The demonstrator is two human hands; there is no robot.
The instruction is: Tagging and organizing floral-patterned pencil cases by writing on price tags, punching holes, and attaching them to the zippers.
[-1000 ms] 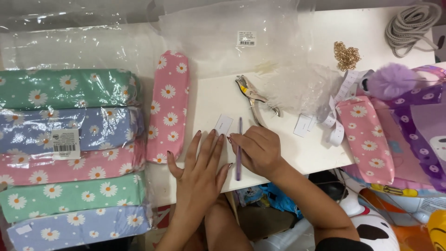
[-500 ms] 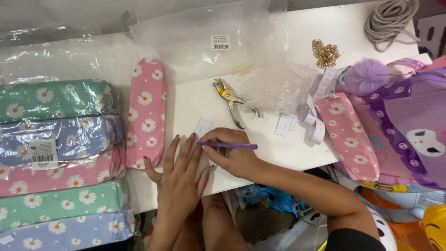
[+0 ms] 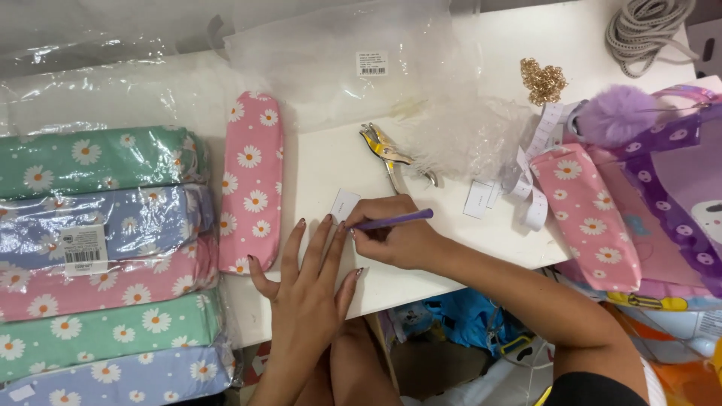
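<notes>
The right hand's [image 3: 395, 240] fingers pinch a purple pen [image 3: 392, 219] lying nearly level, tip leftward by a white tag [image 3: 344, 205], while the left hand [image 3: 308, 289] rests flat, fingers spread.

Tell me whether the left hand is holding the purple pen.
No: the right hand grips the purple pen, while the left hand lies flat beside the small white tag.

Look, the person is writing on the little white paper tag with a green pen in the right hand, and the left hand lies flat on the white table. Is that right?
Not quite: the pen is purple, not green, as the head view shows. The rest holds: the right hand grips it with its tip at the little white paper tag, and the left hand lies flat on the white table.
</notes>
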